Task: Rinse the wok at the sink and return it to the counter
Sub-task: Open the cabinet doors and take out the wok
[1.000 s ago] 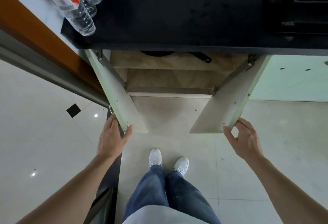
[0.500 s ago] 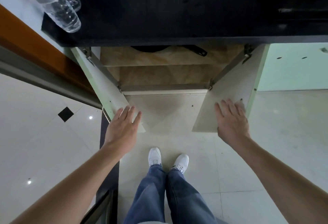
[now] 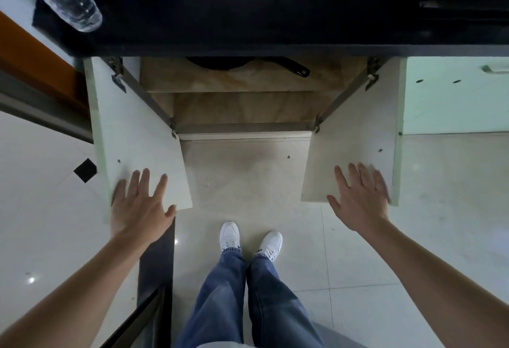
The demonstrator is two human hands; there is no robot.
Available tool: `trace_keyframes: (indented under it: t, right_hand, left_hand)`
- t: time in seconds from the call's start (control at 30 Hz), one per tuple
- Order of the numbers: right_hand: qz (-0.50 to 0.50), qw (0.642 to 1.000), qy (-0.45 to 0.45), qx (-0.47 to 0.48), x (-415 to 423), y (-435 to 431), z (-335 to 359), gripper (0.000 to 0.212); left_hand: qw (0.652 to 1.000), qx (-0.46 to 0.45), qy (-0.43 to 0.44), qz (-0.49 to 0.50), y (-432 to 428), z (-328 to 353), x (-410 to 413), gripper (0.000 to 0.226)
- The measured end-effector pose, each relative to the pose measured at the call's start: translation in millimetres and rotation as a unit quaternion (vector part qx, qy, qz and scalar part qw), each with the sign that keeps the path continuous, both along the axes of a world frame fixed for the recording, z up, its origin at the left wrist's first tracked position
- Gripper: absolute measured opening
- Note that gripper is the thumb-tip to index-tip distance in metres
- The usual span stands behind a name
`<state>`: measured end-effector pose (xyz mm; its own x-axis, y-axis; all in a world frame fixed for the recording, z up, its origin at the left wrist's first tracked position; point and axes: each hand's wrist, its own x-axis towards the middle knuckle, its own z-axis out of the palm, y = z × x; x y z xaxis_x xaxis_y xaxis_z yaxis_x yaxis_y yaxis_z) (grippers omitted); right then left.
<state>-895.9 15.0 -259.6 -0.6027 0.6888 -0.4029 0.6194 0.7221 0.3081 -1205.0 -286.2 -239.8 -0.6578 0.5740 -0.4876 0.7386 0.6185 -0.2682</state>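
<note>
A black wok (image 3: 220, 62) lies on the upper shelf inside the open cabinet, mostly hidden under the black counter (image 3: 248, 8); its dark handle (image 3: 294, 68) sticks out to the right. Both cabinet doors stand wide open. My left hand (image 3: 139, 204) rests flat, fingers spread, on the lower corner of the left door (image 3: 132, 132). My right hand (image 3: 359, 199) lies flat with fingers spread against the lower edge of the right door (image 3: 358, 132). Neither hand holds anything.
Clear plastic water bottles (image 3: 71, 3) lie at the counter's left end. A pale green closed cabinet front (image 3: 454, 99) is to the right. A wooden door frame (image 3: 30, 55) runs along the left. My legs and white shoes (image 3: 250, 240) stand on the tiled floor.
My hands let go of the door edges they gripped and now lie flat on the inner faces. Both doors have swung wider open, and the view has tilted down slightly.
</note>
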Motion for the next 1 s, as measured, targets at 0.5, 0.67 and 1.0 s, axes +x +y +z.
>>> trace_keyframes:
  t: [0.5, 0.67, 1.0]
  right_hand:
    - [-0.083, 0.995, -0.06, -0.017, 16.9, 8.5, -16.9, 0.075]
    - [-0.069, 0.997, -0.024, -0.025, -21.7, 5.1, -3.5, 0.072]
    - [-0.046, 0.987, 0.153, -0.017, -87.2, 41.5, -14.5, 0.061]
  left_hand:
    - [0.999, 0.014, -0.025, 0.047, -33.8, -23.7, -33.5, 0.069]
    - [0.993, 0.104, -0.054, 0.023, 14.1, -12.4, -23.5, 0.062]
    - [0.967, 0.233, -0.094, -0.05, 143.7, -34.5, -3.9, 0.062]
